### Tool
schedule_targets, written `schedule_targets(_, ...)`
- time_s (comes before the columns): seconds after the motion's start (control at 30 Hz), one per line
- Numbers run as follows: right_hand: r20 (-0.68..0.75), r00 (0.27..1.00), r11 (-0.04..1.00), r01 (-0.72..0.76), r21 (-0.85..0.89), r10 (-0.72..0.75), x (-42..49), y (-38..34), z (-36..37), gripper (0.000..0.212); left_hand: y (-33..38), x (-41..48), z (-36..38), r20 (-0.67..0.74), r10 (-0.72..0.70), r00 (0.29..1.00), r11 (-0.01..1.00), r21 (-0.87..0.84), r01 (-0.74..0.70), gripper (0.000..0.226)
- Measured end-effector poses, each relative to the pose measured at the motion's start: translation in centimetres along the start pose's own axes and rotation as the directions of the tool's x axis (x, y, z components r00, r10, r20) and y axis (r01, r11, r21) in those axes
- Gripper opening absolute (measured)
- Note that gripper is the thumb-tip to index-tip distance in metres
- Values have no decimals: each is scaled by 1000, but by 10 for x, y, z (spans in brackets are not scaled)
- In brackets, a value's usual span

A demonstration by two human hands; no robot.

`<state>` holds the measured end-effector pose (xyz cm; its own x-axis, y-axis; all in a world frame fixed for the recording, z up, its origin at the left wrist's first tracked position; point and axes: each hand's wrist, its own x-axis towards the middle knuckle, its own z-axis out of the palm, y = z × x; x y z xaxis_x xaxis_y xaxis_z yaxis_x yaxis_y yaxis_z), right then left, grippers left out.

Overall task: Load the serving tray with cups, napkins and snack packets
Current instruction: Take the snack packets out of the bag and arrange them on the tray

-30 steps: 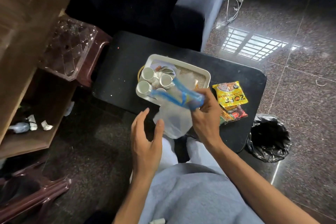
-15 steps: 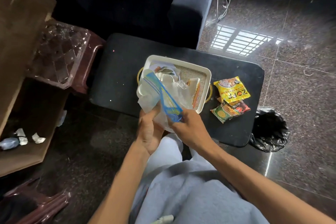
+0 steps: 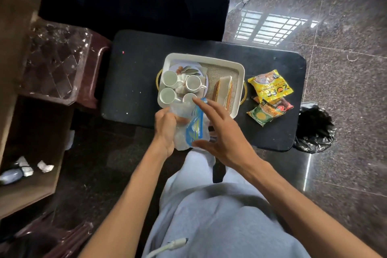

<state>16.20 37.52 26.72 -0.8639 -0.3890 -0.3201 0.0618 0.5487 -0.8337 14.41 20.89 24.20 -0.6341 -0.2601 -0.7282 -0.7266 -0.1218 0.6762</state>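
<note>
Head view: serving tray (image 3: 240, 73) sits mid-frame on the black table (image 3: 136, 69) — four white cups (image 3: 170, 78) in its left half, a flat clear-wrapped pack (image 3: 224, 88) in its right half. Snack packets (image 3: 270, 88) lie on the table just right of the tray, not in it. Below the tray, left hand (image 3: 165, 130) is closed on a clear plastic bag w/ blue print (image 3: 193, 130); right hand (image 3: 222, 132) is spread — fingers apart beside the bag, contact unclear. Black bin bag (image 3: 314, 130) at right.

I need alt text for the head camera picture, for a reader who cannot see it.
A left hand grips a clear plastic bag while the open right hand hovers beside it, at a cream tray holding white cups. Snack packets lie on the black table.
</note>
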Motion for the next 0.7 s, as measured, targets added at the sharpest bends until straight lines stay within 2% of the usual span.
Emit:
schedule_targets(0.1, 0, 999, 999, 44, -4, -44, -7, 9, -1, 104, -1, -4, 15, 142, -46, 989, 996, 81, 35, 39)
schedule_targets(0.17, -53, 996, 996, 68, -49, -70, -17, 15, 0, 95, -3, -9, 31, 217, -82, 973, 994, 92, 64, 35)
schedule_targets(0.23, -118, 990, 989, 57, -139, -73, -27, 20, -1, 87, -9, -14, 50, 318, -141, 938, 989, 81, 121, 32)
schedule_targets(0.33, -190, 979, 984, 39, -173, -72, -45, 40, -19, 77, -18, -24, 76, 456, -174, 873, 985, 95, 147, 29)
schedule_targets(0.43, -307, 949, 991, 35, -126, -73, -64, 86, -55, 44, -28, -34, 109, 546, -173, 819, 974, -28, 225, 68)
schedule_targets(0.47, -355, 934, 996, 15, -93, -48, -72, 106, -68, 36, -32, -38, 125, 571, -180, 801, 963, -63, 261, 70)
schedule_targets(0.53, -484, 874, 997, -73, -19, 55, -86, 151, -98, 28, -47, -43, 164, 570, -211, 794, 966, -1, 258, 64)
schedule_targets(0.6, -609, 773, 983, -168, 73, 178, -96, 203, -130, 25, -63, -47, 207, 521, -237, 820, 971, 162, 177, 53)
schedule_targets(0.7, -709, 532, 875, -405, 267, 463, -106, 295, -165, 24, -94, -45, 264, 435, -265, 860, 955, 240, 173, 30)
